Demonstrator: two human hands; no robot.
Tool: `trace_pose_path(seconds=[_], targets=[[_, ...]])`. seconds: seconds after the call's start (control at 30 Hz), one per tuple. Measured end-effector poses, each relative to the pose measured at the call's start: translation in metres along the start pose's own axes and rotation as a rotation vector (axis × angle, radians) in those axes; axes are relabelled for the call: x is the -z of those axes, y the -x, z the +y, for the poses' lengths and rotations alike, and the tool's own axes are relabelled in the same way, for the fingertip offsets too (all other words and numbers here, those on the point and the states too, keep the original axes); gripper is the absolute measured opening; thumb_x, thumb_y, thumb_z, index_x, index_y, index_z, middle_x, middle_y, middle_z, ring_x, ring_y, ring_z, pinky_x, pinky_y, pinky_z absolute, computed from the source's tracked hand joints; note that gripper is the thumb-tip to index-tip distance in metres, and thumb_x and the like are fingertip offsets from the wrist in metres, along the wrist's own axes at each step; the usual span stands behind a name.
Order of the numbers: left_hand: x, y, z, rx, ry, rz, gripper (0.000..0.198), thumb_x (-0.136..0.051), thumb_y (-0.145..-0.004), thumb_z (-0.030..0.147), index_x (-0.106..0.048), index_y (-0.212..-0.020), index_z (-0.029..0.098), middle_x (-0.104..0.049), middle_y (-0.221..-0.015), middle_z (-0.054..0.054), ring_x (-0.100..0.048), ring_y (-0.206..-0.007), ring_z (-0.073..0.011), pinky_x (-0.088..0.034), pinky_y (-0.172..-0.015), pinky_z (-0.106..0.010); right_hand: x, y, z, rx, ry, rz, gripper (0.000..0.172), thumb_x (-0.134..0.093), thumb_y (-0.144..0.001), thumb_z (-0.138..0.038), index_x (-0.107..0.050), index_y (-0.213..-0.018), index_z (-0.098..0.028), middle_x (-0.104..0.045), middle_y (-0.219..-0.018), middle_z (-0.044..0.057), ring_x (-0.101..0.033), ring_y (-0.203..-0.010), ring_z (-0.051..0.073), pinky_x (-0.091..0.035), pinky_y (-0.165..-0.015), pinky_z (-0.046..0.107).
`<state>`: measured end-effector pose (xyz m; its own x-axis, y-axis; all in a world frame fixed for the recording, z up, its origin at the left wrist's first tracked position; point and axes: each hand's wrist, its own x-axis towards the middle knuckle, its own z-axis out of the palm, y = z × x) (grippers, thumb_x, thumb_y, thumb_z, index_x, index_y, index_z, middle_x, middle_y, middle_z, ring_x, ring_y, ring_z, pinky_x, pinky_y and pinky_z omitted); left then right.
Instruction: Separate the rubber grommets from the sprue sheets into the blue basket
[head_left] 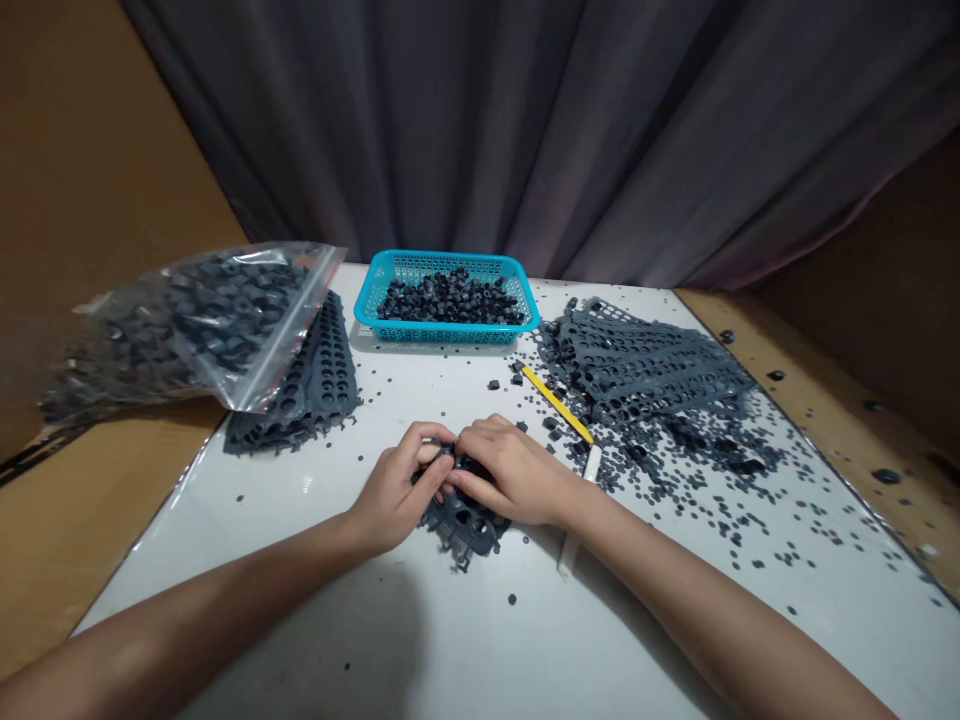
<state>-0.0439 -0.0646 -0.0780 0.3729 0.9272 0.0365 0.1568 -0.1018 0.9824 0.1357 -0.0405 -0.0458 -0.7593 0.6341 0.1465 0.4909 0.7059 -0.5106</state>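
Note:
Both hands meet over a dark grey perforated rubber sheet (469, 528) in the middle of the white table. My left hand (401, 488) pinches the sheet's upper part, thumb and fingers closed on it. From the other side my right hand (517, 470) is curled over the same sheet, its fingers bent close to the left fingertips. The sheet's near end, with round holes and ragged tabs, sticks out below the hands; the rest is hidden under them. Any small part between the fingertips cannot be made out.
A blue basket (450, 333) of small black pieces stands at the back. To the left, a clear zip bag (217, 320) of black parts leans on stacked sheets (334, 370). More perforated sheets (645, 360), a yellow stick (556, 403), a white stick (592, 465) and scattered black discs lie right.

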Motion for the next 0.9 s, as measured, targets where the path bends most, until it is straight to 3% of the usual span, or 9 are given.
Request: trace_pose_path(seconds=[0.17, 0.3, 0.47, 0.7, 0.9], targets=[[0.000, 0.000, -0.004, -0.008, -0.049, 0.005, 0.018, -0.042, -0.090, 0.033, -0.042, -0.104, 0.021, -0.050, -0.058, 0.007, -0.046, -0.055, -0.0098, -0.035, -0.055, -0.022, -0.004, -0.001, -0.001, -0.059, -0.144, -0.020, 0.027, -0.040, -0.091, -0.037, -0.054, -0.085, -0.015, -0.057, -0.077, 0.006, -0.049, -0.071, 0.017, -0.035, -0.075, 0.033], [-0.002, -0.004, -0.005, 0.066, 0.153, -0.042, 0.019, -0.041, -0.090, 0.037, -0.040, -0.102, 0.022, -0.042, -0.061, 0.007, -0.039, -0.055, -0.0088, -0.032, -0.054, -0.021, -0.012, -0.002, 0.008, -0.121, -0.700, -0.048, 0.027, -0.041, -0.091, -0.035, -0.056, -0.079, -0.015, -0.052, -0.069, 0.000, -0.043, -0.062, 0.011, -0.034, -0.063, 0.025], [-0.002, -0.011, -0.006, 0.092, 0.419, -0.126, 0.024, -0.047, -0.088, 0.041, -0.035, -0.101, 0.025, -0.037, -0.059, 0.008, -0.030, -0.052, -0.0076, -0.025, -0.052, -0.020, -0.024, -0.003, 0.024, -0.312, -1.310, -0.039, 0.034, -0.061, -0.077, -0.043, -0.046, -0.063, -0.015, -0.034, -0.056, -0.006, -0.028, -0.052, 0.007, -0.021, -0.051, 0.022], [-0.001, -0.013, -0.007, 0.157, 0.583, -0.179, 0.028, -0.053, -0.085, 0.040, -0.032, -0.097, 0.025, -0.042, -0.064, 0.007, -0.034, -0.051, -0.0063, -0.025, -0.050, -0.018, -0.029, -0.004, 0.027, -0.379, -1.565, -0.045, 0.035, -0.068, -0.068, -0.037, -0.042, -0.057, -0.017, -0.032, -0.052, -0.007, -0.029, -0.050, 0.008, -0.021, -0.050, 0.024], [0.004, -0.012, -0.005, 0.190, 0.605, -0.166, 0.025, -0.053, -0.085, 0.037, -0.034, -0.096, 0.025, -0.037, -0.060, 0.008, -0.030, -0.050, -0.0053, -0.023, -0.047, -0.015, -0.013, -0.004, 0.032, -0.189, -1.637, 0.136, 0.034, -0.052, -0.079, -0.034, -0.034, -0.055, -0.019, -0.026, -0.053, -0.005, -0.025, -0.051, 0.010, -0.024, -0.054, 0.027]])
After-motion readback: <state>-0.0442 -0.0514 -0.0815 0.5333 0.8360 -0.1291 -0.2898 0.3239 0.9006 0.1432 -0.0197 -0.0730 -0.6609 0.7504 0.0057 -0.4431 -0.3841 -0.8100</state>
